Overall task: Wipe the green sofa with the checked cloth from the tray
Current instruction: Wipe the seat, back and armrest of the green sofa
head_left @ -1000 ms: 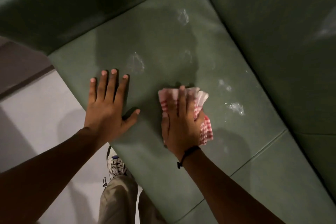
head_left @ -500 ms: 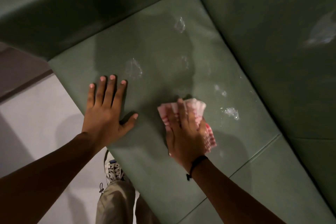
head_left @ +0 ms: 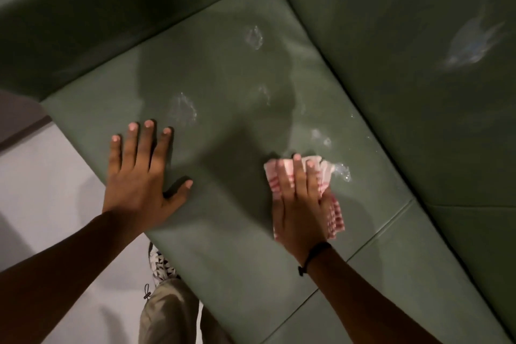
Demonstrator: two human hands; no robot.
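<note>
Since a second ago the right hand (head_left: pixel 300 204) has slid the checked cloth (head_left: pixel 332 209) to the right across the seat, bringing its front edge up against a wet patch (head_left: pixel 342 172) it was clear of before, while the left hand (head_left: pixel 139 176) has stayed planted. Nearest the camera, a trouser leg (head_left: pixel 167 315) and a patterned shoe (head_left: pixel 162 262) stand on the pale floor (head_left: pixel 42 190) beside the green sofa (head_left: pixel 223 232). On the seat cushion the left hand lies flat with fingers spread wide, empty, bracing. The right hand presses flat on the bunched cloth, fingers extended over it. This looks like mid-wipe. Further back, more wet marks (head_left: pixel 184 109) dot the seat and a large smear (head_left: pixel 472 45) shows on the backrest; the next stroke likely needs to push forward through them.
</note>
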